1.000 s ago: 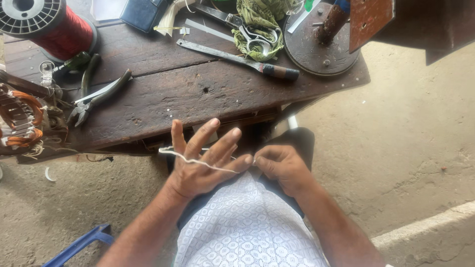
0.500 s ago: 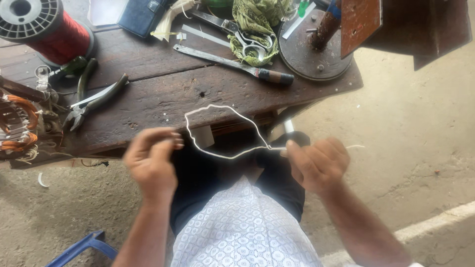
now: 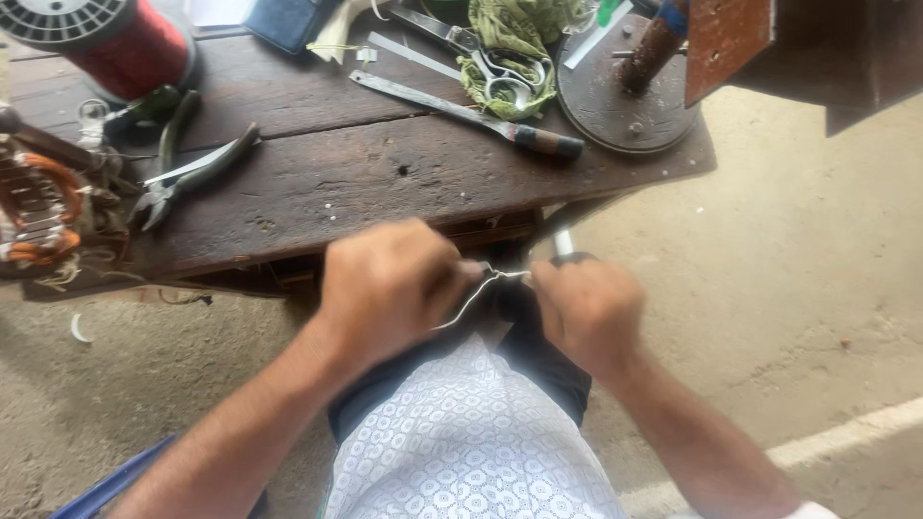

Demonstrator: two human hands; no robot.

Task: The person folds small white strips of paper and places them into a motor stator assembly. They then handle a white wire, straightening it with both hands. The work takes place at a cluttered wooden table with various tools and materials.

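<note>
A thin white cord (image 3: 478, 291) runs between my two hands just below the front edge of the dark wooden bench (image 3: 365, 183). My left hand (image 3: 389, 284) is closed into a fist around one end of it. My right hand (image 3: 586, 308) pinches the other end, fingers closed. The two hands sit close together over my lap, above a white patterned cloth (image 3: 471, 452). The part of the cord inside each fist is hidden.
On the bench lie pliers (image 3: 187, 173), a wood-handled blade (image 3: 481, 113), scissors (image 3: 490, 62) on a green rag, a round rusty metal base (image 3: 625, 96) and a red wire spool (image 3: 115, 38). A copper-wound stator (image 3: 34, 207) sits at the left edge. Concrete floor lies all around.
My hands have come together. The wide loop of cord that hung between them half a second ago has been drawn in to a short stretch. One second ago my left hand was spread open.
</note>
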